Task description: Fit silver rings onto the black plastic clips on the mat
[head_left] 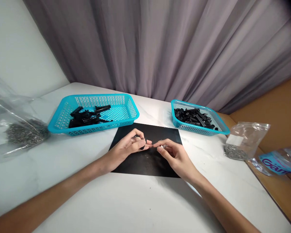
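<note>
Over a black mat [145,165] my left hand [132,144] is closed around a small black plastic part [143,147], most of it covered by the fingers. My right hand [173,152] faces it with thumb and fingers pinched on a tiny metal piece [164,146], too small to name. The fingertips of the two hands are close together. Behind the left hand stands a blue basket [133,111] with black plastic parts [84,117] in it. Beyond the right hand another blue basket [219,124] holds more black parts [194,116].
A clear bag of small metal pieces [26,132] lies at the left. Another zip bag [236,150] with metal pieces sits at the right, beside a plastic bottle [278,161] lying near the table's edge. A grey curtain [140,45] hangs behind the white table [126,204].
</note>
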Available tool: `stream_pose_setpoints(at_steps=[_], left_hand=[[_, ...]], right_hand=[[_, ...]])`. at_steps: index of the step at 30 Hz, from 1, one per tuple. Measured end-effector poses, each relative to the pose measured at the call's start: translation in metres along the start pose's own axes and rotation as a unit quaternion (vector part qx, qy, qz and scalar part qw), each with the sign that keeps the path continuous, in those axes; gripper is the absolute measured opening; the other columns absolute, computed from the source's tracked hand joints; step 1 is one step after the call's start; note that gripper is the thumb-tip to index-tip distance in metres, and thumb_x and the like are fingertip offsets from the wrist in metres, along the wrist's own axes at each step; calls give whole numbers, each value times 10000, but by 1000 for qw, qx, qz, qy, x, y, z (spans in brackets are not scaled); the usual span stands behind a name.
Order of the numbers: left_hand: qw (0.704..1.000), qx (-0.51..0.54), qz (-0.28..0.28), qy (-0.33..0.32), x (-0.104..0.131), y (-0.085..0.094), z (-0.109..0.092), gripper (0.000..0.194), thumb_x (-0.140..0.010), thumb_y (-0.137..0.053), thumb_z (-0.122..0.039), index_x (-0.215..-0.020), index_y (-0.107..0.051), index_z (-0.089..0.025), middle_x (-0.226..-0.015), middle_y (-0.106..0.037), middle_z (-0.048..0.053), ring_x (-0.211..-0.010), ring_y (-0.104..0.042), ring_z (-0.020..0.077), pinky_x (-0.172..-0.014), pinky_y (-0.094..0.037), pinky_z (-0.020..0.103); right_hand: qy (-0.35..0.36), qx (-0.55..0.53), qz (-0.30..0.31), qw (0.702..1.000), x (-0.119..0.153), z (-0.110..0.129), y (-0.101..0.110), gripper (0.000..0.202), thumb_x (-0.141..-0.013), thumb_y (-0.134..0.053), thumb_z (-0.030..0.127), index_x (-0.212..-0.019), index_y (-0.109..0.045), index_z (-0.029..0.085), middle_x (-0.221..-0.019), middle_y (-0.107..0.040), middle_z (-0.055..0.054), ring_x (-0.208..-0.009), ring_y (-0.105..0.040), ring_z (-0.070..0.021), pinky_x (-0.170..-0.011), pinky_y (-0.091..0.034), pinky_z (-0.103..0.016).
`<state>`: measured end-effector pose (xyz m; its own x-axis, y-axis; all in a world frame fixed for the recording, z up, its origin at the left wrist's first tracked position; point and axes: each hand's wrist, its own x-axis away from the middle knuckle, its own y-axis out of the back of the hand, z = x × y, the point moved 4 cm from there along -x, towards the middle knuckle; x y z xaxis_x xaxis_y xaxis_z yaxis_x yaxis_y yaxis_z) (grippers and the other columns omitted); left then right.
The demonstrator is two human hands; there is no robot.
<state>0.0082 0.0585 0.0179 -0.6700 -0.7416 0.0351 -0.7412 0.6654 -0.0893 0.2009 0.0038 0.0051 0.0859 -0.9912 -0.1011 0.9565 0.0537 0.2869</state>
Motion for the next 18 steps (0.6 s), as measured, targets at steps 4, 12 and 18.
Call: stream_pose_setpoints(at_steps=[4,12,18], left_hand=[[994,-97,-26,-44,-1,2,1,289,-960,-605,-496,-1002,-496,-232,-1281,-669,101,-982,-704,223,-855,-554,395],[976,-177,-27,-120,1,1,1,332,-820,-779,-298,-1068,-570,-229,-1331,-614,97,-1354,-548,270,-1175,-427,462],[956,-223,-55,-182,4,-2,-3,706,-733,-829,-242,-1328,-449,-236,-1335,-635,128,-1198,-663,270,-1097,-540,459]], right_hand=[[-17,-8,-3,1000,-1,-1,1,299,-914,-675,485,-965,-723,194,-724,-602,1,-549,-377,-105,-506,-265,-261],[14,4,-40,999,-2,0,5,224,-881,-733,425,-860,-724,202,-907,-691,-30,-647,-500,-127,-586,-375,-273],[10,31,-42,999,0,-3,3,260,-936,-655,456,-915,-683,199,-839,-653,-14,-618,-470,-124,-564,-361,-268]])
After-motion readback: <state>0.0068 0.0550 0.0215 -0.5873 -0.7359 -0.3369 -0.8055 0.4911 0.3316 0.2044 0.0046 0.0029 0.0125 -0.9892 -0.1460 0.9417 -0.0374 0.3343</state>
